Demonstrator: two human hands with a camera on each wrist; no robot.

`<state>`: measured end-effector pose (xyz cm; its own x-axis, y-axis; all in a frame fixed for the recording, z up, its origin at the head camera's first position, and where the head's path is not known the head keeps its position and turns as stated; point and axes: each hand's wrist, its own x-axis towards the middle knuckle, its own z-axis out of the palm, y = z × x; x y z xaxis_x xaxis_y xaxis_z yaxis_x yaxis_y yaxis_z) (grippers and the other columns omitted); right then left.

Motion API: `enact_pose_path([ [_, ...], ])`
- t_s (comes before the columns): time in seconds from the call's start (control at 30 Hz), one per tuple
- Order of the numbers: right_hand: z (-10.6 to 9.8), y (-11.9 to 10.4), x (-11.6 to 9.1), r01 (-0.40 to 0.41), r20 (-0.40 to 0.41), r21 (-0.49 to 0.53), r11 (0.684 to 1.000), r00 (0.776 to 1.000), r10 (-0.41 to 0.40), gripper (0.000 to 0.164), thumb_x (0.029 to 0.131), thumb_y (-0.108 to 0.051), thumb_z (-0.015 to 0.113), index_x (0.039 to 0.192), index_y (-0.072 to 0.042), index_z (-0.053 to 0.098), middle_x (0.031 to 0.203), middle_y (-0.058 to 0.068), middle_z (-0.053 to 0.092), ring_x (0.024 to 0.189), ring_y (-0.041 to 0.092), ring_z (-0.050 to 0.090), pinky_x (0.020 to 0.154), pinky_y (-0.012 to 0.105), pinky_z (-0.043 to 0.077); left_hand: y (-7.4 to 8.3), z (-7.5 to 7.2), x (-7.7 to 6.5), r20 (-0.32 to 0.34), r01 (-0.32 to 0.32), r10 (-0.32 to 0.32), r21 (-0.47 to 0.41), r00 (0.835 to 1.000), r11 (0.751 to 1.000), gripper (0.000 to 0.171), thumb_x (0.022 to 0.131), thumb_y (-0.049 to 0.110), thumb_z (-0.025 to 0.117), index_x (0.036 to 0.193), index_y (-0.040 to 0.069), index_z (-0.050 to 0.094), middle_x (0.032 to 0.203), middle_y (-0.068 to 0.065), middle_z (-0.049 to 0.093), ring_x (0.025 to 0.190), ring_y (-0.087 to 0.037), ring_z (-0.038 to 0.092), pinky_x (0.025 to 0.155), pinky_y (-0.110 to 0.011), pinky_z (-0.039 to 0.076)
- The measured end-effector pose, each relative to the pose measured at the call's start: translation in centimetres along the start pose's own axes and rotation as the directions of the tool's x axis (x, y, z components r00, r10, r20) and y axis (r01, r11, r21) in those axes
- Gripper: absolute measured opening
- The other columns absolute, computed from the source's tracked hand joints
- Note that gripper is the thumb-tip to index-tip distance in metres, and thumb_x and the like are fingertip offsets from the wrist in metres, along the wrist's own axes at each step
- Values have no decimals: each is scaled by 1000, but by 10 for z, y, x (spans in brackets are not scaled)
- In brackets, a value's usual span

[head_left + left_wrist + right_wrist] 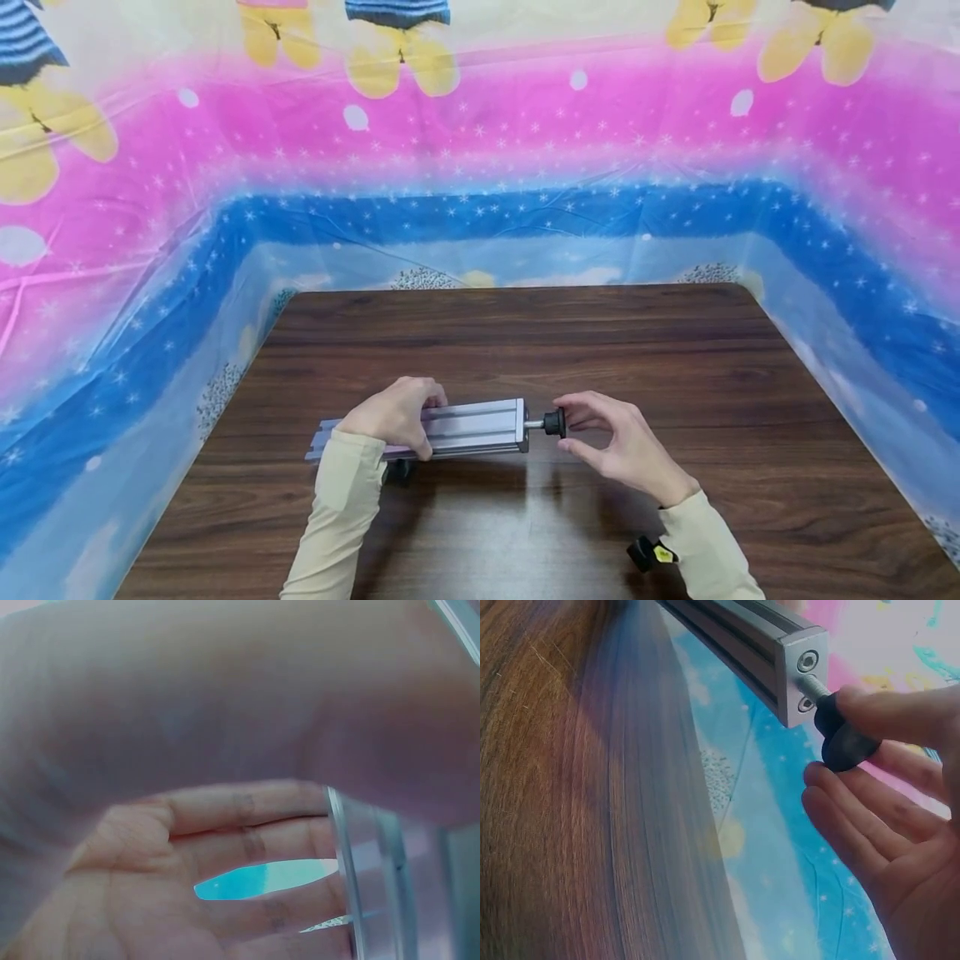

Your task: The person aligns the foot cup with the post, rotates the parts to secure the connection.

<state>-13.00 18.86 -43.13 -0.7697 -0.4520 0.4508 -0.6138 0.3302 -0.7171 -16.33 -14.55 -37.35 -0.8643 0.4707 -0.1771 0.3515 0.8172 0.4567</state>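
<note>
My left hand [393, 414] grips a silver aluminium profile [472, 429] from above, thumb on the near side and fingers over the far side. The profile lies roughly level above the table. From its right end plate [793, 682], which carries two socket-head screws, a threaded rod [814, 688] sticks out. A black knob [555, 422] sits on the rod's outer end. My right hand [622, 437] pinches this knob; in the right wrist view the thumb presses its top, and fingers lie at its side and below. The left wrist view shows my fingers [262, 840] against the grooved profile [405, 885].
A dark wooden table [600, 342] lies beneath. Near my right sleeve rests a small black object with a yellow label [642, 553]. Another black part [399, 472] shows below the profile by my left wrist. A patterned pink and blue cloth [487, 125] hangs around the table.
</note>
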Motion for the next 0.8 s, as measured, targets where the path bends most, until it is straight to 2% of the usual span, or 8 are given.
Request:
enact_pose_path([
  [0.17, 0, 0, 0, -85, 1, -57, 995, 996, 86, 32, 91, -20, 77, 121, -15, 69, 96, -8, 75, 83, 4, 70, 78, 37, 60, 1, 2, -1, 0, -1, 1, -3, 1000, 1000, 54, 59, 1, 92, 108, 5, 69, 107, -7, 65, 94, -20, 58, 82, -39, 54],
  [0.33, 1, 2, 0, -162, 7, -71, 984, 987, 163, 22, 95, -26, 72, 110, -11, 73, 87, -8, 76, 76, 2, 70, 71, 27, 59, 1, 2, -2, -4, -6, 6, -3, 1000, 1000, 55, 59, 0, 92, 109, 4, 69, 107, -7, 66, 95, -21, 58, 83, -40, 54],
  [0.5, 3, -1, 2, -257, 26, -46, 965, 966, 259, 23, 99, -33, 65, 102, -13, 75, 79, -3, 75, 67, 9, 71, 64, 25, 57, 0, 4, -2, 5, -13, 13, 1, 1000, 1000, 54, 59, 1, 92, 108, 6, 69, 106, -6, 65, 95, -20, 57, 84, -40, 53],
  [0.7, 3, -4, 4, -331, 64, -51, 942, 940, 334, 37, 103, -43, 54, 85, -17, 74, 70, -5, 72, 65, 20, 72, 64, 26, 56, 1, 5, -2, 7, -16, 15, 12, 1000, 1000, 54, 59, 1, 92, 108, 7, 69, 107, -5, 65, 95, -19, 57, 83, -39, 53],
  [0.8, 1, -2, 2, -312, 82, -60, 948, 945, 317, 30, 103, -41, 56, 96, -17, 73, 77, -7, 73, 69, 17, 73, 67, 26, 57, 1, 5, -1, 10, -12, 12, 11, 1000, 1000, 55, 59, 2, 92, 108, 7, 69, 107, -5, 65, 95, -19, 57, 83, -38, 53],
])
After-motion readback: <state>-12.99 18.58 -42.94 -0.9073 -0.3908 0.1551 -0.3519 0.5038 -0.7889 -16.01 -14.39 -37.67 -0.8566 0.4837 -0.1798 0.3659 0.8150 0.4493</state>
